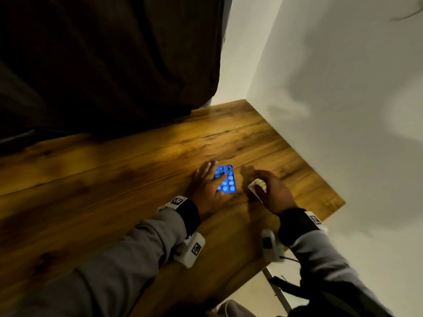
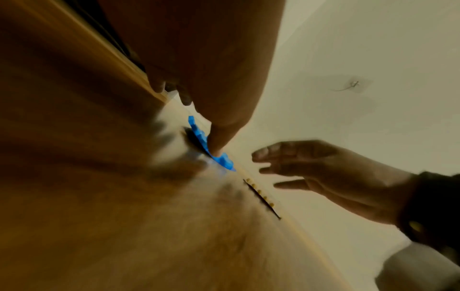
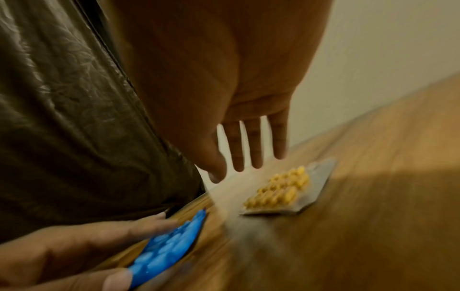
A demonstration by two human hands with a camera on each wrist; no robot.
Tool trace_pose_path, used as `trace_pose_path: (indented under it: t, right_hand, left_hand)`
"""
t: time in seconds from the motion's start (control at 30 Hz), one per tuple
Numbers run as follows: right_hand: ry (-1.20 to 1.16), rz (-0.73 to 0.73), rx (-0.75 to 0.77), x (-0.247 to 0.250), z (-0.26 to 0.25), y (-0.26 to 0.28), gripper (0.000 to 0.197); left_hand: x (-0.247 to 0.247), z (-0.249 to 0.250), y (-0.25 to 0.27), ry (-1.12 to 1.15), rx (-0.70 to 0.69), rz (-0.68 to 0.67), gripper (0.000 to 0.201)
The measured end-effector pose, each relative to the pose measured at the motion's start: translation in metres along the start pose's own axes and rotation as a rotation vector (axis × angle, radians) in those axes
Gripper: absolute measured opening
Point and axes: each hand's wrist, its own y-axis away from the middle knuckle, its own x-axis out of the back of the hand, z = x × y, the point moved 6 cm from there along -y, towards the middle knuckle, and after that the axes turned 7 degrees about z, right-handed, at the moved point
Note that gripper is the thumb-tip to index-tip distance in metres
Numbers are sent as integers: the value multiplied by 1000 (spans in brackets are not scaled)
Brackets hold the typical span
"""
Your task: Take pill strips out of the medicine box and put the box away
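Note:
A blue pill strip lies on the wooden table, blisters up. My left hand rests on it with straight, spread fingers, the thumb touching its near edge. In the left wrist view the blue strip casts a shadow under one side. A silver strip of yellow pills lies flat to its right. My right hand hovers just over it, fingers straight and apart, holding nothing. No medicine box is in view.
A dark curtain hangs along the table's far left side. A pale wall bounds the far right side. The table's right corner is close to my right wrist. Bare wood stretches to the left.

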Motion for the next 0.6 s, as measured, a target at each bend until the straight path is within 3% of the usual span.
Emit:
trace_pose_path:
  t: [0.07, 0.13, 0.23, 0.4, 0.6]
  right_hand:
    - [47, -47, 1, 4, 21, 8, 32]
    - [-7, -108, 70, -2, 34, 6, 31]
    - [66, -117, 48, -12, 49, -19, 32]
    - [98, -104, -13, -26, 35, -60, 40]
    - [47, -81, -57, -29, 22, -84, 35]
  left_hand:
    - [0, -2, -9, -30, 38, -8, 53]
    - [1, -5, -18, -44, 88, 19, 52]
    - [9, -5, -28, -39, 125, 90, 54]
    - [15, -8, -38, -41, 171, 97, 59]
    - [17, -11, -38, -3, 205, 88, 64]
